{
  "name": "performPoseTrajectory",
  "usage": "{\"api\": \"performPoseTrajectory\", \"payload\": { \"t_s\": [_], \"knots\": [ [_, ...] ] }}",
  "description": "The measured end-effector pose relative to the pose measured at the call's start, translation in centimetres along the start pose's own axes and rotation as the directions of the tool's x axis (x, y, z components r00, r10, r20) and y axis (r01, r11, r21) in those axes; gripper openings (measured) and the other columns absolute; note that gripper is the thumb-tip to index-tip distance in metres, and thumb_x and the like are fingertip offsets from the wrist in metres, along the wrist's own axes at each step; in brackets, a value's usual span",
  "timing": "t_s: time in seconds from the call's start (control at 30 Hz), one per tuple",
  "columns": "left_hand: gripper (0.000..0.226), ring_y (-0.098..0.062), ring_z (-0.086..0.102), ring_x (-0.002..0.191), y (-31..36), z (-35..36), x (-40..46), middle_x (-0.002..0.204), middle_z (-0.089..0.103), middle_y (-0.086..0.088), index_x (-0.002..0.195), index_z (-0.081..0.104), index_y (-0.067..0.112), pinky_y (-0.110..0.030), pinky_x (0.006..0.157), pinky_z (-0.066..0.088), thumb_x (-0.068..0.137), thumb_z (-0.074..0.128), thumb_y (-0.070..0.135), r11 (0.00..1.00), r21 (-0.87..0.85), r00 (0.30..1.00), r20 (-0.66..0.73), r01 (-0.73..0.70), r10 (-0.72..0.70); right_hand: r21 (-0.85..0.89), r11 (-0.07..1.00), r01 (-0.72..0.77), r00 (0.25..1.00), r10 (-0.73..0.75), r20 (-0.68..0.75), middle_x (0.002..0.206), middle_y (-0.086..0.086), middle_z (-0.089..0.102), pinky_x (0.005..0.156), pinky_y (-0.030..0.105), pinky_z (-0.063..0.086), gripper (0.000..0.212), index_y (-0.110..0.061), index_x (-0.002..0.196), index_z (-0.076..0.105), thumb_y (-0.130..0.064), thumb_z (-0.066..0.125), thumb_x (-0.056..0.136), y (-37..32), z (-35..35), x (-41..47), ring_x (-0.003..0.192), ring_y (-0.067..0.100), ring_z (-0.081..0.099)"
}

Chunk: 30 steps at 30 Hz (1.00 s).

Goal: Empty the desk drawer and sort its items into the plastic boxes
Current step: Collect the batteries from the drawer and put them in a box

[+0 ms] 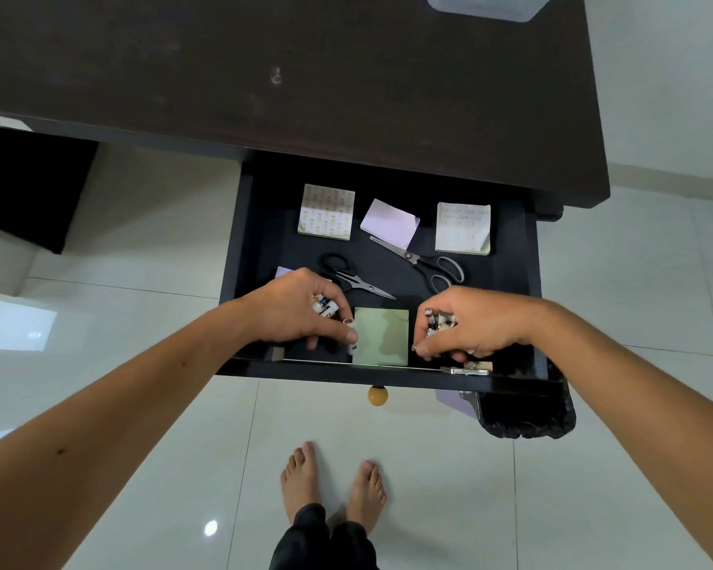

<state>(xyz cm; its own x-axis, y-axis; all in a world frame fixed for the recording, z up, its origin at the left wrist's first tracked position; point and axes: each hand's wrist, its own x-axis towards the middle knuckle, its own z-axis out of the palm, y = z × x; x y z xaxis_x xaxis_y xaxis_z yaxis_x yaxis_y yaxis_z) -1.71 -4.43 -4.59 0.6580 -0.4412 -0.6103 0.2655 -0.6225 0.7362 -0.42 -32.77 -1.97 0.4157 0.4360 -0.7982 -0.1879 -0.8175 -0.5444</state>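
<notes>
The black desk drawer (529, 281) is pulled open. Both hands reach into its front part. My left hand (293, 310) grips several small white batteries (325, 307), its fingertips on one more at the edge of a green sticky-note pad (381, 337). My right hand (470, 322) clutches several small batteries (439, 320) to the right of that pad. Behind the hands lie black-handled scissors (353, 277) and grey-handled scissors (425, 261). At the back are two printed note pads (327, 211) (463, 234) and a purple pad (390, 223). A clear plastic box (486, 6) sits on the desk's far end.
The dark desk top (305, 76) overhangs the drawer's back. A yellow knob (378, 395) juts from the drawer front. A black-lined bin (527, 417) hangs at the drawer's right front corner. My bare feet (334, 483) stand on white floor tiles below.
</notes>
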Motion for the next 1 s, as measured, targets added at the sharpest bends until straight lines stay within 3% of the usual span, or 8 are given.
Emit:
{"api": "performPoseTrajectory", "payload": {
  "t_s": [0.1, 0.2, 0.3, 0.47, 0.6, 0.7, 0.83, 1.0],
  "knots": [
    [0.027, -0.016, 0.061, 0.053, 0.8, -1.1, -0.9, 0.078, 0.078, -0.009, 0.093, 0.070, 0.013, -0.024, 0.048, 0.043, 0.082, 0.089, 0.028, 0.989, -0.147, 0.997, -0.078, -0.030, 0.019, 0.231, 0.968, 0.102, 0.994, -0.089, -0.066, 0.094, 0.015, 0.076, 0.042, 0.025, 0.036, 0.014, -0.020, 0.113, 0.074, -0.020, 0.072, 0.099, -0.5, -0.4, -0.9, 0.060, 0.023, 0.053],
    [0.024, -0.013, 0.056, 0.050, 1.5, -2.6, -1.9, 0.061, 0.066, -0.003, 0.097, 0.064, 0.004, -0.020, 0.042, 0.035, 0.090, 0.081, 0.018, 0.937, -0.343, 0.987, -0.160, -0.064, 0.009, 0.417, 0.887, 0.199, 0.976, -0.139, -0.170, 0.086, 0.013, 0.067, 0.038, 0.021, 0.031, 0.026, -0.025, 0.122, 0.075, -0.013, 0.065, 0.102, -1.0, -0.7, -1.5, 0.054, 0.016, 0.049],
    [0.022, -0.014, 0.052, 0.052, 1.5, -4.2, -2.8, 0.070, 0.065, -0.004, 0.104, 0.067, 0.005, -0.018, 0.039, 0.030, 0.091, 0.076, 0.019, 0.841, -0.522, 0.973, -0.231, -0.143, 0.022, 0.570, 0.777, 0.266, 0.955, -0.130, -0.268, 0.079, 0.008, 0.056, 0.034, 0.019, 0.024, 0.022, -0.017, 0.116, 0.076, -0.010, 0.061, 0.103, -1.2, -1.2, -2.0, 0.054, 0.015, 0.048],
    [0.038, -0.011, 0.048, 0.056, 1.1, -6.1, -3.7, 0.075, 0.058, 0.003, 0.115, 0.075, 0.015, -0.016, 0.038, 0.027, 0.084, 0.078, 0.036, 0.732, -0.658, 0.959, -0.284, -0.178, -0.022, 0.712, 0.607, 0.354, 0.920, -0.088, -0.383, 0.077, 0.007, 0.057, 0.031, 0.016, 0.026, 0.018, -0.009, 0.101, 0.075, -0.020, 0.065, 0.091, -1.5, -2.1, -2.9, 0.054, 0.014, 0.052],
    [0.029, -0.009, 0.050, 0.056, 1.4, -6.2, -3.8, 0.072, 0.054, 0.004, 0.102, 0.071, 0.016, -0.014, 0.037, 0.030, 0.087, 0.070, 0.041, 0.652, -0.733, 0.951, -0.304, -0.195, -0.057, 0.764, 0.494, 0.415, 0.897, -0.080, -0.436, 0.077, 0.005, 0.058, 0.033, 0.014, 0.027, 0.014, -0.009, 0.098, 0.065, -0.020, 0.065, 0.090, -1.9, -2.5, -3.3, 0.054, 0.011, 0.051],
    [0.015, -0.009, 0.050, 0.058, 1.9, -6.1, -4.1, 0.073, 0.053, 0.002, 0.086, 0.063, 0.018, -0.014, 0.036, 0.029, 0.089, 0.071, 0.030, 0.583, -0.789, 0.956, -0.285, -0.194, -0.068, 0.776, 0.470, 0.420, 0.892, -0.056, -0.449, 0.075, 0.004, 0.058, 0.035, 0.014, 0.026, 0.008, -0.012, 0.095, 0.063, -0.011, 0.067, 0.088, -2.3, -2.8, -3.7, 0.054, 0.010, 0.050],
    [0.012, -0.010, 0.062, 0.062, 3.1, -6.6, -4.6, 0.078, 0.061, 0.000, 0.086, 0.065, 0.016, -0.015, 0.039, 0.040, 0.095, 0.069, 0.022, 0.549, -0.819, 0.963, -0.255, -0.168, -0.086, 0.826, 0.443, 0.349, 0.918, 0.016, -0.397, 0.078, 0.005, 0.060, 0.032, 0.013, 0.030, 0.010, -0.014, 0.096, 0.069, -0.012, 0.067, 0.087, -3.6, -3.7, -4.7, 0.054, 0.010, 0.053],
    [0.013, -0.016, 0.076, 0.075, 4.7, -8.3, -5.0, 0.091, 0.076, -0.003, 0.106, 0.076, 0.013, -0.025, 0.066, 0.063, 0.096, 0.069, 0.018, 0.460, -0.871, 0.965, -0.241, -0.170, -0.100, 0.834, 0.485, 0.262, 0.936, 0.082, -0.342, 0.078, 0.004, 0.066, 0.037, 0.012, 0.043, 0.025, -0.012, 0.106, 0.074, -0.019, 0.070, 0.083, -6.2, -5.1, -6.1, 0.057, 0.010, 0.061]
  ]
}}
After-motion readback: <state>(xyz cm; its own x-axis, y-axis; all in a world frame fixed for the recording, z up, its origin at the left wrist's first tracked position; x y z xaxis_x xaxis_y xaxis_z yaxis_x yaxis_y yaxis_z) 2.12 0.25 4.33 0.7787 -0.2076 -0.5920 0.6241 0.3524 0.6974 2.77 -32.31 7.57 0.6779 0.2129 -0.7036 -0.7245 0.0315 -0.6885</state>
